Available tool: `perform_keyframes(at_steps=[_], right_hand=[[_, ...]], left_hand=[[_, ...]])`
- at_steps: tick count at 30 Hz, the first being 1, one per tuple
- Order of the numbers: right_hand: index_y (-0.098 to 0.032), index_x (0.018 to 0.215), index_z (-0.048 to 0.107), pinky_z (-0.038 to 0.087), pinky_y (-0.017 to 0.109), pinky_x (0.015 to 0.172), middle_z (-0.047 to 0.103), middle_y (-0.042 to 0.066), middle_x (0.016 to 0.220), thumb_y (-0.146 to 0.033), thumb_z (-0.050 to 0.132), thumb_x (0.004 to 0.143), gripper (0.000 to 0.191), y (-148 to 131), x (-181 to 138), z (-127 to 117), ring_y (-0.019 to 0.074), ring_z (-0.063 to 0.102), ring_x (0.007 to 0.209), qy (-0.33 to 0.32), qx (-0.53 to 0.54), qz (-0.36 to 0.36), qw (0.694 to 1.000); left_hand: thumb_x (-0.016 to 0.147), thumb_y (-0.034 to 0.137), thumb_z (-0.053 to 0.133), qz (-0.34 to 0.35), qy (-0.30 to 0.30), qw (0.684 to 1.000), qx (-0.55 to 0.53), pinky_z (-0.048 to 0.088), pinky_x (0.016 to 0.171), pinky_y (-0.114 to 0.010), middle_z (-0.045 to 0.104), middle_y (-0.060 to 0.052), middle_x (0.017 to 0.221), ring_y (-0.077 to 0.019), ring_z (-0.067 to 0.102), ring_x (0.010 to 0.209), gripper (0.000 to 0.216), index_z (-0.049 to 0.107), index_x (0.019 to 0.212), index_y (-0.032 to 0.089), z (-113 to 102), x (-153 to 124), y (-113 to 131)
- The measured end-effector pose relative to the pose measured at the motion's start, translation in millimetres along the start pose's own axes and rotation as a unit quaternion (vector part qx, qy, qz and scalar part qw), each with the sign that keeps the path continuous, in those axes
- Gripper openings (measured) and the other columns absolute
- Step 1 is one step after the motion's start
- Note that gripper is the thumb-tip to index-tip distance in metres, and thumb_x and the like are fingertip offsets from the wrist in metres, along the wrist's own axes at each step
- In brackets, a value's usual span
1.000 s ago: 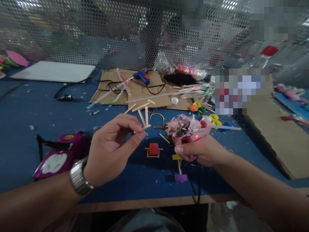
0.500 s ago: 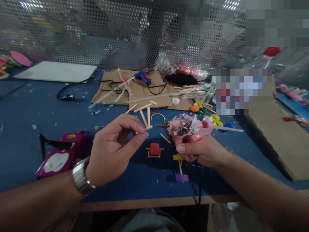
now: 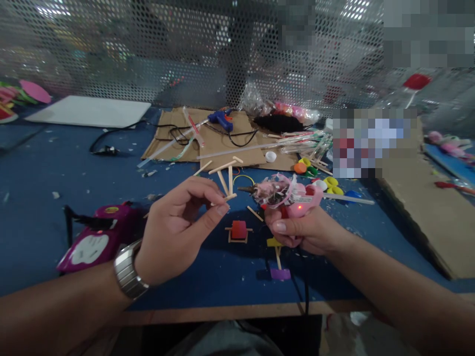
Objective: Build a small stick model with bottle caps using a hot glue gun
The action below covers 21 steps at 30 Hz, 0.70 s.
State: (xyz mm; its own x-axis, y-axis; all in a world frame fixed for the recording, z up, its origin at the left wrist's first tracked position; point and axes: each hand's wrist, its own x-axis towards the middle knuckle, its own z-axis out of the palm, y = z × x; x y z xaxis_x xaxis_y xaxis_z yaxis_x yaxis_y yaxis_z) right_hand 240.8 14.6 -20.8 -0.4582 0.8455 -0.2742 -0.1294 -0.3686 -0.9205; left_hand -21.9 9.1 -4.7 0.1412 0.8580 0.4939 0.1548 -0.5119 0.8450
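My left hand (image 3: 178, 227), with a metal watch on its wrist, pinches a short wooden stick (image 3: 227, 198) between thumb and fingertips above the blue table. My right hand (image 3: 308, 232) grips a pink glue gun (image 3: 293, 194) with a red light on and paper scraps stuck to it. The gun's nozzle points left, a short way from the stick's free end. Below and between the hands, a small red block on a wooden stick frame (image 3: 238, 231) rests on the table. A purple piece with a stick and a yellow bit (image 3: 278, 264) lies under my right hand.
Loose wooden sticks (image 3: 222, 170) lie beyond the hands by a cardboard sheet (image 3: 211, 141) carrying a blue glue gun (image 3: 220, 118) and cables. Coloured bottle caps (image 3: 315, 175) sit right of centre. A magenta device (image 3: 96, 240) is left; more cardboard (image 3: 426, 207) right; a perforated metal screen behind.
The view has shifted slightly; both hands hold nearly the same pose, and the glue gun nozzle has edged a little closer to the stick.
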Motion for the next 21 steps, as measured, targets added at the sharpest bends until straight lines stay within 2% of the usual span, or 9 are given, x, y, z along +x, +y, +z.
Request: perform_keyframes(at_steps=[3,6,10,15,21], right_hand=[[-0.016,0.068,0.064,0.032,0.016,0.038,0.065,-0.002,0.07,-0.056,0.105,0.067,0.057,-0.5,0.9,-0.4,0.0031,0.047,0.044,-0.039,-0.008,-0.004,0.999],[-0.016,0.069,0.064,0.034,0.015,0.038,0.061,-0.004,0.067,-0.052,0.105,0.07,0.054,0.2,2.0,-0.5,0.0028,0.047,0.044,-0.061,0.007,-0.009,0.998],[-0.017,0.069,0.06,0.034,0.016,0.038,0.059,-0.005,0.07,-0.047,0.104,0.071,0.054,1.8,2.4,-0.7,0.0022,0.046,0.044,-0.057,0.036,-0.033,0.997],[-0.019,0.067,0.059,0.034,0.02,0.041,0.049,-0.008,0.06,-0.057,0.103,0.07,0.058,0.2,1.0,-0.5,0.0064,0.046,0.046,-0.03,0.022,-0.038,0.999],[-0.02,0.068,0.062,0.03,0.019,0.036,0.048,-0.007,0.059,-0.058,0.103,0.068,0.057,-1.4,0.5,0.6,0.0073,0.045,0.043,-0.023,0.014,-0.035,0.999]], left_hand=[[0.094,0.007,0.077,0.0,-0.001,1.0,-0.007,0.066,0.082,-0.03,0.075,-0.003,0.098,-0.0171,0.073,0.09,0.017,0.071,0.095,0.023,-0.5,-0.7,-0.4],[0.094,0.008,0.078,-0.005,0.003,1.0,-0.015,0.065,0.083,-0.029,0.074,-0.003,0.099,-0.0164,0.073,0.091,0.016,0.071,0.095,0.023,-1.1,-2.0,-1.0],[0.095,0.006,0.077,-0.007,0.003,1.0,-0.02,0.065,0.084,-0.028,0.074,-0.003,0.1,-0.0158,0.072,0.093,0.017,0.072,0.096,0.023,-0.8,-1.5,-2.5],[0.095,0.004,0.077,0.0,0.006,1.0,-0.024,0.065,0.086,-0.026,0.074,-0.002,0.1,-0.0143,0.072,0.094,0.019,0.072,0.097,0.023,-0.1,-0.3,-3.8],[0.094,0.002,0.076,0.006,0.009,1.0,-0.02,0.064,0.087,-0.025,0.074,-0.001,0.1,-0.0139,0.073,0.095,0.022,0.072,0.097,0.024,0.9,-0.5,-1.9]])
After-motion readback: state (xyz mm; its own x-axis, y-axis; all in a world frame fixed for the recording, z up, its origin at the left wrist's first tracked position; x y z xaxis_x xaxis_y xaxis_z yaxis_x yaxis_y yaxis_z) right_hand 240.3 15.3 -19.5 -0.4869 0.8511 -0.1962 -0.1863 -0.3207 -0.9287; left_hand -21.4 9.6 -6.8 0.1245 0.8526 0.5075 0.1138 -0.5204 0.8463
